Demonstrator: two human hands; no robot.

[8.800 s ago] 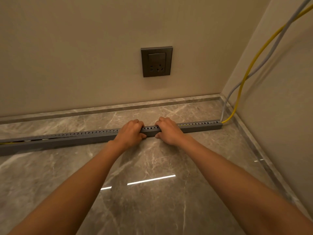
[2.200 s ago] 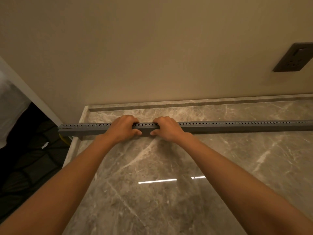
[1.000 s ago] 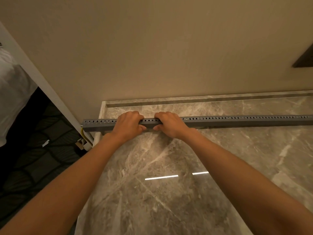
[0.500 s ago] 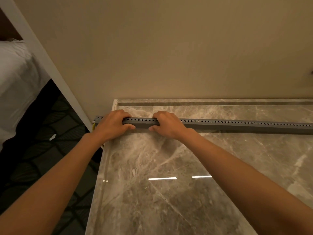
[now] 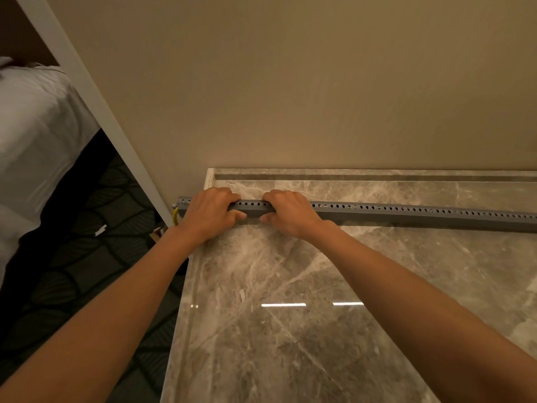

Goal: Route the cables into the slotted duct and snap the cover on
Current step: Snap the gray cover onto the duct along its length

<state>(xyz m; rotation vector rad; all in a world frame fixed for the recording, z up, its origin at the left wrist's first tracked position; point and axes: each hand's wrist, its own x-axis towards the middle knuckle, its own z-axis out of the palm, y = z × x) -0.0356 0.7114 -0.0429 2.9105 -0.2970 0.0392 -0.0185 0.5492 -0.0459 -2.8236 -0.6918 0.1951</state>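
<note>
A long grey slotted duct (image 5: 406,215) with its cover on lies across the marble counter (image 5: 290,330), running from the left edge off the right side of the view. My left hand (image 5: 210,215) grips the duct near its left end, fingers curled over the top. My right hand (image 5: 290,213) grips it just to the right, thumb at the front face. A short piece of yellow cable (image 5: 175,214) comes out of the duct's left end. The rest of the cables is hidden inside.
A beige wall (image 5: 290,82) rises right behind the counter, with a raised marble strip (image 5: 377,176) along its foot. The counter's left edge drops to a dark patterned carpet (image 5: 72,271). White bedding (image 5: 32,146) and a white post (image 5: 96,106) are at the left.
Over the earlier frames both hands have worked leftward along the duct, from its middle to its left end. In the last half second they stay at that end.
</note>
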